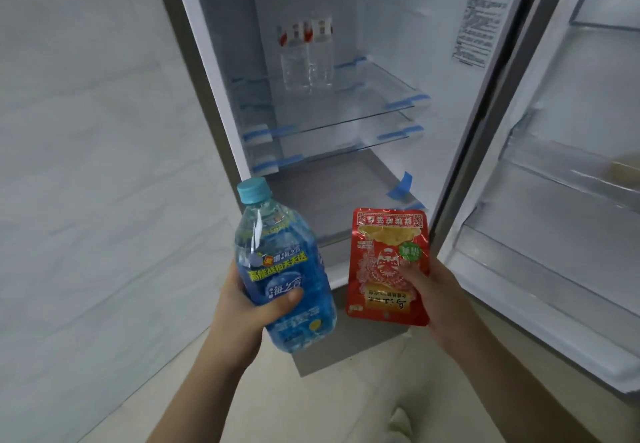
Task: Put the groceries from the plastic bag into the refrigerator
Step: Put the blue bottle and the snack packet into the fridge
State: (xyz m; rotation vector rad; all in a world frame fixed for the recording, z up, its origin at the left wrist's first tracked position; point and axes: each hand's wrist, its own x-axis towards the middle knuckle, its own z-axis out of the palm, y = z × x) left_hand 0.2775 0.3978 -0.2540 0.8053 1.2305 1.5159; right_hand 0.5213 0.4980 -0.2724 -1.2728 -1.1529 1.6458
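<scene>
My left hand [242, 307] grips a blue-labelled drink bottle [280, 269] with a light blue cap, tilted slightly left. A red snack pouch [388, 266] is pinched at its right edge by my right hand [440, 297]. Both are held up in front of the open refrigerator [450, 113]. Two clear water bottles [308, 58] with red labels stand at the back of its upper glass shelf [346, 110]. The plastic bag is out of view.
The fridge door [561, 179] stands open at the right, with white door bins. A second glass shelf [332, 138] lies below the first, fixed with blue tape. A pale marble wall [97, 165] runs along the left. Beige floor tiles lie below.
</scene>
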